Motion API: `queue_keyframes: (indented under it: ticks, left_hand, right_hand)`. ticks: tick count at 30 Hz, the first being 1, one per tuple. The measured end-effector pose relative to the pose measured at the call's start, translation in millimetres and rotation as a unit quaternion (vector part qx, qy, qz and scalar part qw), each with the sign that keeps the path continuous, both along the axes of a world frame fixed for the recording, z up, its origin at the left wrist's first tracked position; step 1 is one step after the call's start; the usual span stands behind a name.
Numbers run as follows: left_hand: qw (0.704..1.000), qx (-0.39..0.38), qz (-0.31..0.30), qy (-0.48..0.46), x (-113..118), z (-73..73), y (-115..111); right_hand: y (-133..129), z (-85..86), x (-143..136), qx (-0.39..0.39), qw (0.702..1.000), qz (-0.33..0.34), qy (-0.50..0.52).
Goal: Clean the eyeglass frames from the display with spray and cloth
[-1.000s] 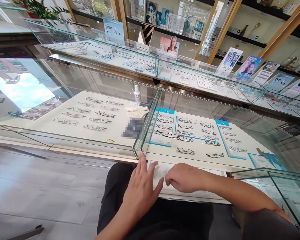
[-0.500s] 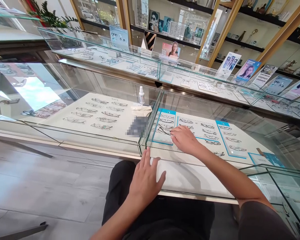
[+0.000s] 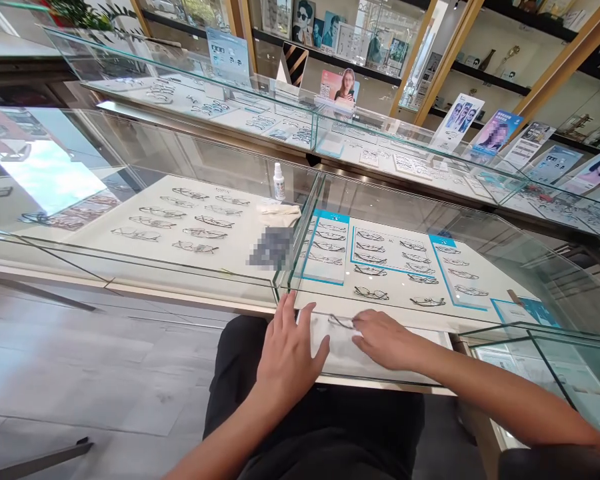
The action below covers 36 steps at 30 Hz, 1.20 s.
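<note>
My right hand (image 3: 387,340) grips a pair of eyeglasses (image 3: 339,322) by one side, low over the near white strip of the display case (image 3: 325,363). Part of the frame is hidden behind the fingers. My left hand (image 3: 287,350) is open with its fingers spread, fingertips at the glass edge by the corner where two cases meet. Beyond the hands, several eyeglasses lie in columns on white and blue-edged panels (image 3: 325,280). A dark pair (image 3: 371,293) and another dark pair (image 3: 427,301) lie nearest my right hand.
The left case holds more eyeglasses (image 3: 195,247), a white spray bottle (image 3: 279,181), a pale folded cloth (image 3: 279,215) and a blurred grey item (image 3: 271,248). Another glass counter (image 3: 330,143) runs behind. A lower glass case (image 3: 555,363) stands at right.
My right hand has drawn back toward me from the blue-edged panel, bringing the eyeglasses over the near white strip. My left hand has stayed at the glass edge. The view has shifted slightly.
</note>
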<state>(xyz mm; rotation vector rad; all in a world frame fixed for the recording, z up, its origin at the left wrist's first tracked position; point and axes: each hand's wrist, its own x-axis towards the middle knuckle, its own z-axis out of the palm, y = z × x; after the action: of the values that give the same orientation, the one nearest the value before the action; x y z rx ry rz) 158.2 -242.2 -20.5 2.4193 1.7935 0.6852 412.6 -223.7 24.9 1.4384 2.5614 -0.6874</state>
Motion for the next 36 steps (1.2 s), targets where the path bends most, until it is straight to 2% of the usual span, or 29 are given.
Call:
queue_keyframes:
  ticks: [3, 6, 9, 12, 17, 21, 31, 36]
  left_hand:
    - [1.000, 0.004, -0.002, 0.001, -0.1, 1.4, 0.2]
    - [1.000, 0.004, 0.001, 0.004, 0.0, 2.5, 0.7]
    - [1.000, 0.000, 0.000, 0.008, 0.4, 2.6, 1.4]
    - [1.000, -0.005, -0.004, 0.005, 0.8, 1.5, 2.4]
    - [1.000, -0.010, -0.004, -0.008, 0.7, 1.2, 3.5]
    - [1.000, -0.012, -0.005, -0.010, 1.1, 4.2, 3.3]
    - [1.000, -0.018, -0.004, 0.005, 1.8, 6.6, 6.5]
    - [1.000, -0.015, -0.005, 0.007, 1.3, 4.9, 6.5]
  right_hand:
    - [30.3, -45.5, -15.4, 0.051, 0.998, -0.031, -0.028]
    - [63.0, -79.2, -22.3, 0.108, 0.992, -0.063, -0.026]
    - [93.4, -102.0, -25.7, 0.133, 0.990, -0.043, -0.031]
    - [121.4, -115.6, -35.0, 0.149, 0.988, -0.033, -0.025]
    - [158.5, -128.1, -57.1, 0.166, 0.986, -0.015, -0.020]
    - [174.0, -133.0, -63.2, 0.168, 0.985, -0.014, -0.025]
    - [178.8, -134.7, -61.3, 0.157, 0.987, -0.012, -0.040]
    - [178.5, -128.4, -64.5, 0.158, 0.986, -0.020, -0.038]
